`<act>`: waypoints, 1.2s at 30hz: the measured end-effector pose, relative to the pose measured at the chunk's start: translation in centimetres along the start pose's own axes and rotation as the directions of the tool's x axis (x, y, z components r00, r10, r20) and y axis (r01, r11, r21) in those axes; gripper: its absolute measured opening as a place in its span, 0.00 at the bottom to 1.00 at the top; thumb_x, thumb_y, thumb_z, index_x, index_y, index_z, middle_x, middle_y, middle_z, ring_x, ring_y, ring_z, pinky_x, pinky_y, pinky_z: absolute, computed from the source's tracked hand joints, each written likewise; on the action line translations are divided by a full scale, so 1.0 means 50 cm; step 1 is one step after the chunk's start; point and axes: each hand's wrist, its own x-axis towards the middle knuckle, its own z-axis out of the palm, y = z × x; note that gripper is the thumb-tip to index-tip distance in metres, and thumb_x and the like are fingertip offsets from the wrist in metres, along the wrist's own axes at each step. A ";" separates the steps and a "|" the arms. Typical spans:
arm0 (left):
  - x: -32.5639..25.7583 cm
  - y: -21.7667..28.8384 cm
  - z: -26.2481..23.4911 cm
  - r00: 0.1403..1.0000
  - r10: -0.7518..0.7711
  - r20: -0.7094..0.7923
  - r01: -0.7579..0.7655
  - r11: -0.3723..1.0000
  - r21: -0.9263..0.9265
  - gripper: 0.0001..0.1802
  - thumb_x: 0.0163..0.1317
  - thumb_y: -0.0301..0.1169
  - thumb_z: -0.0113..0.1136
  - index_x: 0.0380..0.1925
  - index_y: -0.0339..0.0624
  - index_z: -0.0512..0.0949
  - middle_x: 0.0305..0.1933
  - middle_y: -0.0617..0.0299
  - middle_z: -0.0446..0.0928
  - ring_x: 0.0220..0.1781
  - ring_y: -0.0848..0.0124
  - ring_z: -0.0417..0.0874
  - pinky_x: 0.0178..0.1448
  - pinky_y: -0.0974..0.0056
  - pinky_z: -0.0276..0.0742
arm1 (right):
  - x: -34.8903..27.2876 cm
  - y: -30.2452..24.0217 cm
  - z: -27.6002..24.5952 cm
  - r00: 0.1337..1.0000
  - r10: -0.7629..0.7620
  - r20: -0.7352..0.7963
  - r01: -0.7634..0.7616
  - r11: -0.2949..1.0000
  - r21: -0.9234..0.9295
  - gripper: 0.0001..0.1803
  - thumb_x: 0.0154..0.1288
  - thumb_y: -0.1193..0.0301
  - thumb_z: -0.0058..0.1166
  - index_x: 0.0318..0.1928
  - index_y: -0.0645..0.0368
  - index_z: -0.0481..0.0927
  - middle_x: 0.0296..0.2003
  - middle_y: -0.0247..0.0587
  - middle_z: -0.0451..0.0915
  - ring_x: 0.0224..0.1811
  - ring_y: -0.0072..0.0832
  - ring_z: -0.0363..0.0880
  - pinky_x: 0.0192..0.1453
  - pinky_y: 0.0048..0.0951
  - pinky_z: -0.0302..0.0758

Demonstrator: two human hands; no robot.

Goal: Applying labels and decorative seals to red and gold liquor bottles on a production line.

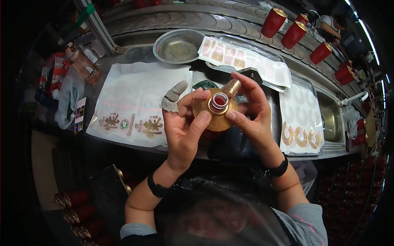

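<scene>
Between my hands a red bottle (223,119) with a gold shoulder is held with its open neck toward me. A pale ring rims the mouth, and the inside looks reddish. My left hand (180,129) grips its left side, thumb on the gold shoulder; one finger wears a grey finger cover (174,97). From the right, my right hand (259,117) is closed on it, thumb on the shoulder near the neck. Beside my right fingers a shiny gold patterned piece (232,87) lies against the bottle's far side. Most of the bottle's body is hidden below the shoulder.
White decal sheets (135,88) cover the bench on the left, near a phone (80,115). A metal bowl (177,47), a tray (283,65) with decals and a sink (331,123) stand around. Red bottles (294,34) line the conveyor (164,22); another person (329,28) is far right.
</scene>
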 end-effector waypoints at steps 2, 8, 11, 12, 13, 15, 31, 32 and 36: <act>0.000 0.002 -0.001 1.000 -0.024 -0.006 0.024 1.000 -0.018 0.34 0.69 0.23 0.57 0.70 0.35 0.51 0.64 0.53 0.72 0.64 0.69 0.75 0.70 0.61 0.69 | 0.000 -0.002 0.000 1.000 0.003 0.005 -0.003 1.000 0.004 0.43 0.56 0.70 0.72 0.71 0.56 0.66 0.54 0.34 0.74 0.27 0.04 0.66 0.30 0.08 0.63; 0.003 0.000 0.001 1.000 -0.021 -0.003 0.021 1.000 -0.021 0.35 0.70 0.24 0.56 0.70 0.35 0.50 0.65 0.53 0.71 0.65 0.69 0.74 0.71 0.61 0.68 | 0.003 -0.002 0.000 1.000 0.008 0.005 -0.008 1.000 -0.001 0.43 0.55 0.70 0.72 0.71 0.57 0.66 0.54 0.34 0.74 0.27 0.04 0.66 0.29 0.08 0.62; 0.004 0.005 0.001 1.000 -0.024 -0.002 0.024 1.000 -0.001 0.35 0.70 0.23 0.56 0.71 0.35 0.49 0.65 0.52 0.71 0.66 0.68 0.73 0.72 0.60 0.67 | 0.005 -0.006 0.000 1.000 0.010 -0.007 -0.010 1.000 0.008 0.44 0.55 0.70 0.73 0.71 0.57 0.67 0.55 0.35 0.75 0.27 0.04 0.66 0.29 0.08 0.62; 0.005 0.008 0.005 1.000 -0.021 -0.004 0.021 1.000 -0.002 0.35 0.70 0.23 0.56 0.71 0.35 0.49 0.65 0.52 0.71 0.66 0.68 0.73 0.72 0.60 0.67 | 0.005 -0.006 -0.005 1.000 -0.009 0.005 0.010 0.999 -0.030 0.44 0.55 0.70 0.73 0.71 0.57 0.67 0.55 0.36 0.75 0.28 0.04 0.67 0.29 0.08 0.62; 0.008 0.012 0.011 0.999 -0.035 -0.022 0.035 0.999 -0.017 0.35 0.70 0.23 0.55 0.71 0.35 0.49 0.65 0.51 0.71 0.66 0.68 0.73 0.73 0.60 0.66 | 0.006 -0.006 -0.009 0.999 -0.028 0.019 0.029 0.997 -0.069 0.44 0.55 0.70 0.73 0.71 0.57 0.67 0.55 0.36 0.75 0.29 0.04 0.67 0.29 0.08 0.63; 0.011 0.012 0.011 0.998 -0.042 -0.050 0.040 0.999 -0.029 0.35 0.70 0.23 0.55 0.71 0.35 0.49 0.66 0.51 0.71 0.66 0.68 0.72 0.73 0.60 0.66 | 0.004 0.000 -0.011 1.000 -0.023 0.018 0.024 0.998 -0.061 0.44 0.55 0.70 0.73 0.71 0.57 0.67 0.55 0.37 0.75 0.29 0.04 0.68 0.30 0.08 0.63; 0.043 0.037 -0.009 0.934 -0.354 -0.048 0.340 0.921 -0.192 0.28 0.69 0.23 0.48 0.68 0.36 0.55 0.65 0.46 0.70 0.66 0.64 0.73 0.73 0.58 0.66 | 0.000 -0.001 0.010 0.999 0.048 -0.005 -0.048 0.998 0.043 0.46 0.55 0.71 0.73 0.71 0.66 0.62 0.67 0.47 0.68 0.52 0.17 0.75 0.38 0.13 0.75; 0.049 0.043 -0.017 0.923 -0.384 -0.028 0.367 0.900 -0.234 0.27 0.70 0.25 0.49 0.67 0.35 0.56 0.64 0.46 0.70 0.66 0.64 0.74 0.72 0.59 0.67 | -0.001 -0.001 0.008 0.997 0.074 0.002 -0.074 0.997 0.024 0.47 0.55 0.70 0.73 0.71 0.66 0.61 0.67 0.47 0.68 0.51 0.17 0.76 0.36 0.12 0.74; 0.055 0.028 -0.019 0.904 -0.427 -0.033 0.415 0.892 -0.179 0.27 0.72 0.26 0.52 0.68 0.37 0.57 0.62 0.49 0.71 0.64 0.67 0.76 0.69 0.61 0.71 | 0.004 0.002 0.010 0.998 0.066 0.003 -0.066 0.998 0.015 0.47 0.55 0.70 0.73 0.71 0.66 0.61 0.68 0.47 0.68 0.52 0.18 0.76 0.36 0.12 0.74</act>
